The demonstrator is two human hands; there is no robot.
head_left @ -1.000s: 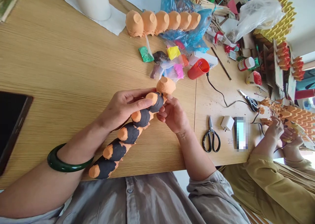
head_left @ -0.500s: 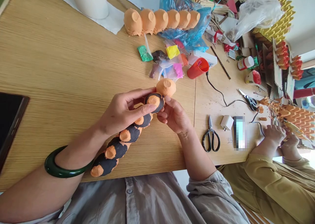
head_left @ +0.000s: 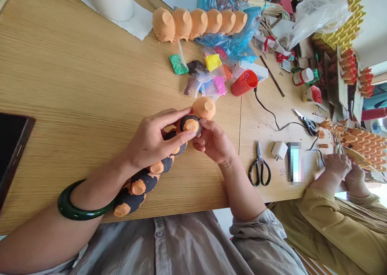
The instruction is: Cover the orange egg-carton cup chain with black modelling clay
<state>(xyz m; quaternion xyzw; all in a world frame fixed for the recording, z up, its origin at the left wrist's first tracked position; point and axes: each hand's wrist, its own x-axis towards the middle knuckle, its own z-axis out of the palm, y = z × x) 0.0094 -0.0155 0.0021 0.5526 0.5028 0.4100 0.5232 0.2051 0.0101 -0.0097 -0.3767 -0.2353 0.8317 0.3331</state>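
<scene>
An orange egg-carton strip [head_left: 148, 181] slants across the table in front of me. Its domes are partly coated in black clay, with orange tips left showing, and the far end dome [head_left: 203, 107] is plain orange. My left hand [head_left: 151, 138] wraps the strip near its far end, thumb along the second dome and fingers behind it. On the other side of that dome, my right hand [head_left: 217, 141] pinches at the edge of the black clay [head_left: 198, 122]. Whether a loose bit of clay is between those fingertips is hidden.
Behind lie a plain orange egg-carton strip [head_left: 198, 23], coloured clay packets [head_left: 213, 62] and a red cup [head_left: 243, 84]. To the right are black-handled scissors [head_left: 259, 168], a white charger plug [head_left: 279, 150] and a cable. A co-worker's hands [head_left: 338, 165] are at far right; a dark tablet [head_left: 13, 150] lies left.
The strip has turned slightly in my hands, and its near end has shifted a little to the right. My left hand has moved slightly right along with it; the right hand keeps its pinch.
</scene>
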